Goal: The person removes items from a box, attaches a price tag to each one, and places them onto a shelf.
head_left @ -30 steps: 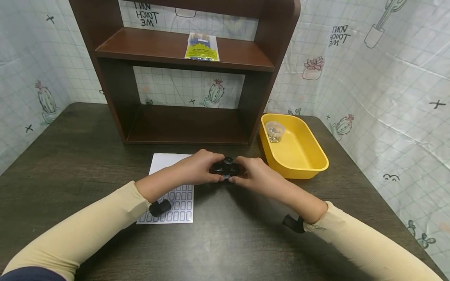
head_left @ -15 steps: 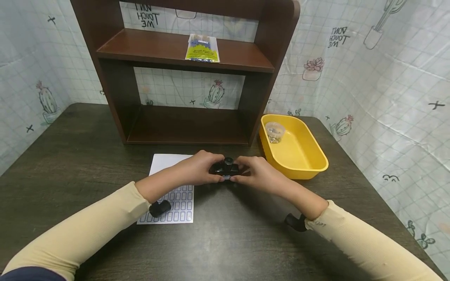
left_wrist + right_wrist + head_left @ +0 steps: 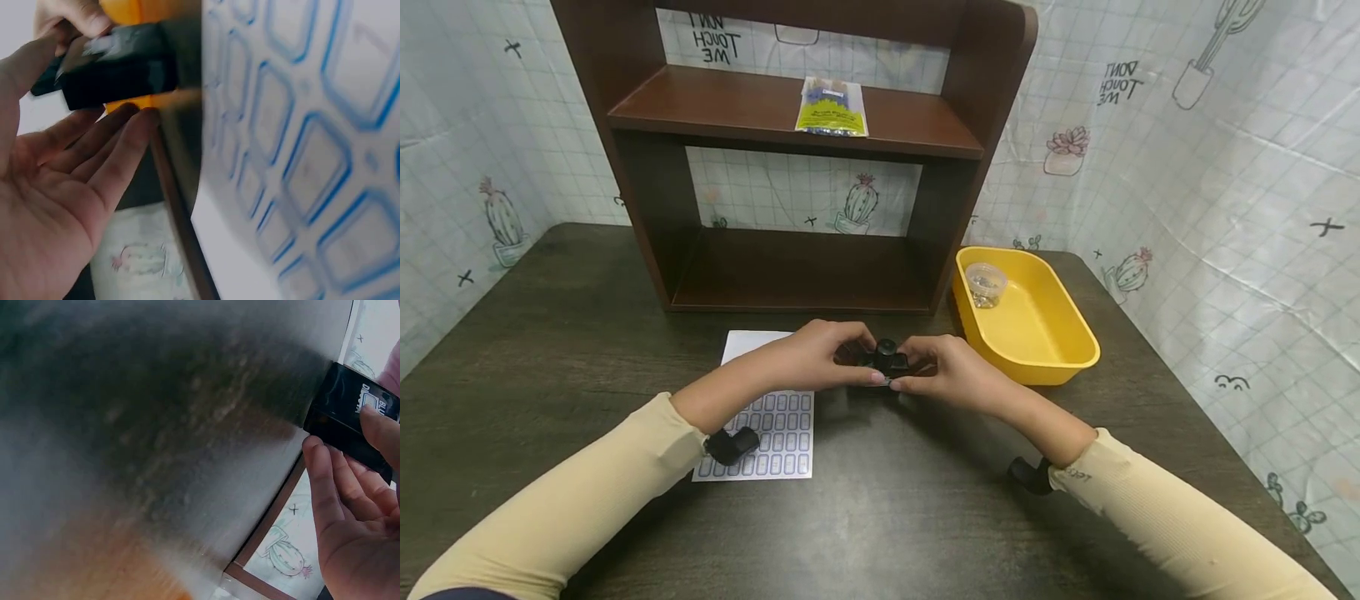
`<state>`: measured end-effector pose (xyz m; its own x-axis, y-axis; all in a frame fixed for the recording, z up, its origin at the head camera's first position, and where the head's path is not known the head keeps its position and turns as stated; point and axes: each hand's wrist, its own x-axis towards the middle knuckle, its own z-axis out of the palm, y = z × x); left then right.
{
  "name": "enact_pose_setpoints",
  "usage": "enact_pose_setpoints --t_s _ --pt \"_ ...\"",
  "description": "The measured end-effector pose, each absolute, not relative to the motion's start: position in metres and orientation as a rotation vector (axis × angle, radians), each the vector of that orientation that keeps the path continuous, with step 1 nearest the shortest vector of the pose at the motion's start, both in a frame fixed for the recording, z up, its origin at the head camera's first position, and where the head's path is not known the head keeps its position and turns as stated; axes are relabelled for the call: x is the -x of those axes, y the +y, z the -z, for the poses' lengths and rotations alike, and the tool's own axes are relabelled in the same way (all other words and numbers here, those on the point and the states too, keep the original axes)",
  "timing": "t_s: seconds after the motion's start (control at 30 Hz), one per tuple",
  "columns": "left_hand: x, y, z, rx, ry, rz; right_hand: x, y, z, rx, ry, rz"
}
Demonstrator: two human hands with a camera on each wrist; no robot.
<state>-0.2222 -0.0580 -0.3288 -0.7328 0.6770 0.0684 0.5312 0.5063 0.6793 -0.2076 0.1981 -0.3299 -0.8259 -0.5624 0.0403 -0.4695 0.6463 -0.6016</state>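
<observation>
A small black bottle [image 3: 886,360] with a round cap and a white-lettered label stands between both hands, in front of the brown shelf. My left hand [image 3: 823,354] holds its left side loosely, thumb at the front and long, fairly straight fingers behind. My right hand [image 3: 951,367] grips the other side. Its thumb lies on the label in the right wrist view, with fingertips behind the bottle [image 3: 340,419]. In the left wrist view, the bottle [image 3: 119,75] sits between the left thumb and fingers [image 3: 128,144].
A white sheet of blue-framed labels [image 3: 775,433] lies partly beneath the left forearm. The brown shelf [image 3: 805,304] stands behind, with a yellow-green packet [image 3: 832,108] on its upper board. At right is a yellow tray [image 3: 1052,333] containing a clear round tub [image 3: 985,283].
My left wrist has shifted slightly left, and the left fingers now spread more around the bottle, covering more of its left side and label. The right hand stays nearly still.
</observation>
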Motion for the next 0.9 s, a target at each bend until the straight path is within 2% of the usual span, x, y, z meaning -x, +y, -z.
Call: enact_pose_setpoints --t_s 0.5,0.67,0.9 --pt "0.233 -0.146 0.275 -0.569 3.160 -1.795 0.208 0.201 0.333 0.809 2.723 0.921" --pt "0.238 -0.179 0.274 -0.320 3.234 -2.103 0.208 0.200 0.332 0.807 2.669 0.964" --pt "0.250 -0.208 0.283 0.060 3.283 -2.267 0.207 0.201 0.332 0.807 2.636 0.987"
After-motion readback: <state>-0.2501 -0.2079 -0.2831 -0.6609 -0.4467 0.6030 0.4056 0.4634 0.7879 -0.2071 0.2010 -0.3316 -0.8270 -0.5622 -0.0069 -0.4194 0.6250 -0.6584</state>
